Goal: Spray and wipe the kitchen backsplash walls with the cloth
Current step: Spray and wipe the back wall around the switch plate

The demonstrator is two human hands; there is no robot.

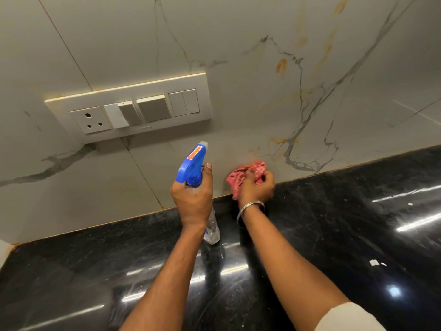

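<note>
Head view: my left hand (192, 199) is wrapped tight around the neck of the spray bottle (193, 168), thumb raised along the blue trigger head. I hold the bottle above the bench (334, 235), nozzle aimed up and away toward the wall (238, 91); its clear body hangs below my palm, tilted back toward me over the black stone. Whether its base touches the bench I cannot tell.

My right hand (256, 188) sits just right of the bottle, near it but apart. It is closed in a fist over the cloth (241, 176), a bunched pink-red rag that spills out past my fingers to the left and above. The cloth is pressed low on the wall, right where the marble-look tile meets the back edge of the bench. A thin metal bangle (250, 207) rings that wrist, and a pale sleeve (348, 316) shows at the lower right.

Up and to the left of both hands, a switch plate (128, 108) is set in the wall, with a three-pin socket at its left end and rocker switches beside it. A few white scraps (374, 262) lie on the bench to the right, well apart from my hands.
</note>
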